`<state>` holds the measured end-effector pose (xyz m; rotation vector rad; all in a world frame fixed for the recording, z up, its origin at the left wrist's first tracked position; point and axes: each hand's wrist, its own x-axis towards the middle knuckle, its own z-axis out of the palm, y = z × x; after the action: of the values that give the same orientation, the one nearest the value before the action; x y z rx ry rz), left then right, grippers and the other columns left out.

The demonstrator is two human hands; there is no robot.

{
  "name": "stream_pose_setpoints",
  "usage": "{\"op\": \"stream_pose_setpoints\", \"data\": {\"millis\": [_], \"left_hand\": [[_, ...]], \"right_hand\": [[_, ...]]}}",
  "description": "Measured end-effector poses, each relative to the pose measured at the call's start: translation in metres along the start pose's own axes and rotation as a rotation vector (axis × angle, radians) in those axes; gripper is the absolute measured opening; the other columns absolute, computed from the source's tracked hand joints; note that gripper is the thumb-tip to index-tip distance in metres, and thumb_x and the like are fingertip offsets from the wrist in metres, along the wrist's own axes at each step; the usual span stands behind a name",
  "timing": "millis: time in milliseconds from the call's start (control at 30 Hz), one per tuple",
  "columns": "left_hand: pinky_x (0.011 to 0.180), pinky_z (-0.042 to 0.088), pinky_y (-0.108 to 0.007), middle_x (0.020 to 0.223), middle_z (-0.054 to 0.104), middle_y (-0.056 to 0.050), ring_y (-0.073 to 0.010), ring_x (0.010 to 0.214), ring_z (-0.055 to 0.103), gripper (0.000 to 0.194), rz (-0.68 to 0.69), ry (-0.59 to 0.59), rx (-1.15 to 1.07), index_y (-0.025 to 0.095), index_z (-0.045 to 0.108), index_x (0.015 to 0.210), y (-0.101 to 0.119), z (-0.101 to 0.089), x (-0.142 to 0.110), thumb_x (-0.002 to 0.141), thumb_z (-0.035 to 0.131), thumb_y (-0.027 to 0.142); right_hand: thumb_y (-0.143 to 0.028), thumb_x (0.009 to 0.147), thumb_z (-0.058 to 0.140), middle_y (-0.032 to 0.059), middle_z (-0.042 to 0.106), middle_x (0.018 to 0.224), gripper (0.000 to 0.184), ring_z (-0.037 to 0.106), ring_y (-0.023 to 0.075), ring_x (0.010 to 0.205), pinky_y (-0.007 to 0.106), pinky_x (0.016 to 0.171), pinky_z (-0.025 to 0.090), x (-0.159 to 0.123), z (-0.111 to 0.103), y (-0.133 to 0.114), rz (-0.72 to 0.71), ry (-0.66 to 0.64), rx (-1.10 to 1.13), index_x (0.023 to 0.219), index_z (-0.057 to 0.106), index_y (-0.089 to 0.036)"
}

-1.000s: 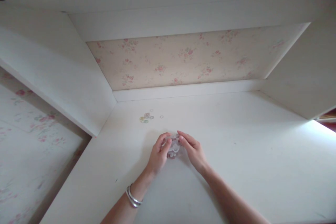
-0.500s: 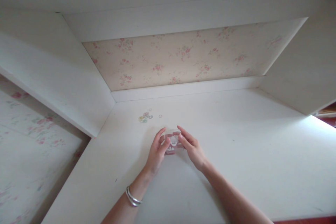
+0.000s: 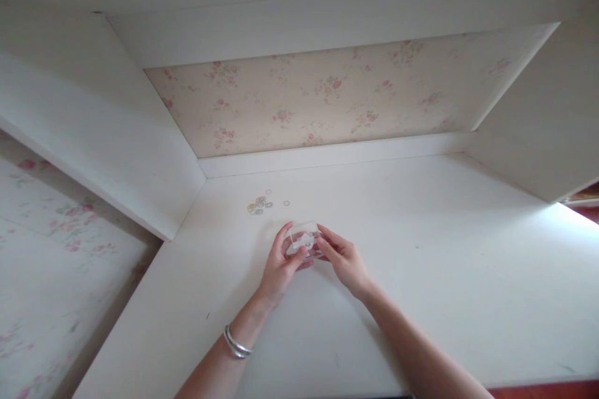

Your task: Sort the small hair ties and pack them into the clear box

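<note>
Head view: your left hand (image 3: 277,268) and right hand (image 3: 347,263) hold a small clear plastic case (image 3: 303,238) between them, above the near middle of the white desk (image 3: 458,299). Your left fingers curl round its left side, the thumb pressed on its near part; your right fingers and thumb grip its right side, narrowly bent. You cannot tell here whether its lid is fastened. White shapes show on or through the clear plastic. Beyond your left hand lies a cluster of thin coloured rings (image 3: 257,207), with one ring (image 3: 287,206) just apart to its right. A silver bangle (image 3: 236,344) circles your left wrist.
</note>
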<state>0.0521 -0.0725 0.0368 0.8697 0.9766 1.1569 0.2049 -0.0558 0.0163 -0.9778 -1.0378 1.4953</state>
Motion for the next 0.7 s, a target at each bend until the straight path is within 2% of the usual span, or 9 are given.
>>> {"op": "stream_pose_setpoints", "data": {"millis": [133,233,400,567,700], "left_hand": [[0.078,0.055,-0.037,0.130,0.050,-0.010,-0.0252,0.105,0.060,0.072,-0.047,-0.046,-0.036,0.034,0.027,0.138,-0.007,0.003,0.002,0.077,0.067,0.040],[0.074,0.056,-0.036,0.120,0.056,-0.012,-0.0216,0.091,0.065,0.073,-0.083,-0.076,0.013,0.030,0.024,0.140,-0.014,0.004,0.004,0.079,0.063,0.043],[0.056,0.054,-0.028,0.092,0.062,-0.006,-0.0120,0.060,0.062,0.067,-0.098,-0.111,0.106,0.024,0.031,0.135,-0.023,0.002,0.006,0.080,0.058,0.050],[0.050,0.050,-0.024,0.081,0.058,-0.002,-0.0097,0.054,0.057,0.053,-0.070,-0.177,0.195,0.019,0.043,0.121,-0.027,0.001,0.008,0.082,0.053,0.053],[0.049,0.049,-0.023,0.079,0.057,-0.001,-0.0087,0.052,0.055,0.048,-0.054,-0.223,0.235,0.018,0.046,0.116,-0.029,-0.001,0.008,0.082,0.053,0.051]], "right_hand": [[-0.044,0.078,0.063,0.0056,0.066,0.108,0.049,0.064,0.0194,0.090,0.041,0.079,0.055,0.002,-0.010,-0.007,0.046,0.007,-0.038,0.122,0.058,-0.023],[-0.044,0.077,0.064,0.0055,0.066,0.106,0.045,0.064,0.0192,0.089,0.036,0.071,0.058,0.009,-0.035,-0.015,0.057,0.095,-0.054,0.117,0.061,-0.023],[-0.037,0.071,0.071,0.0056,0.068,0.099,0.040,0.065,0.0149,0.075,0.027,0.063,0.058,0.034,-0.111,-0.044,-0.007,0.387,-0.069,0.107,0.065,-0.021],[-0.019,0.070,0.069,0.0061,0.068,0.090,0.019,0.062,0.0109,0.064,0.019,0.053,0.054,0.060,-0.193,-0.078,-0.022,0.682,-0.102,0.089,0.069,-0.017],[-0.017,0.069,0.067,0.0097,0.067,0.093,0.018,0.058,0.0095,0.055,0.023,0.050,0.051,0.074,-0.244,-0.084,-0.015,0.831,-0.240,0.088,0.068,-0.016]]}}
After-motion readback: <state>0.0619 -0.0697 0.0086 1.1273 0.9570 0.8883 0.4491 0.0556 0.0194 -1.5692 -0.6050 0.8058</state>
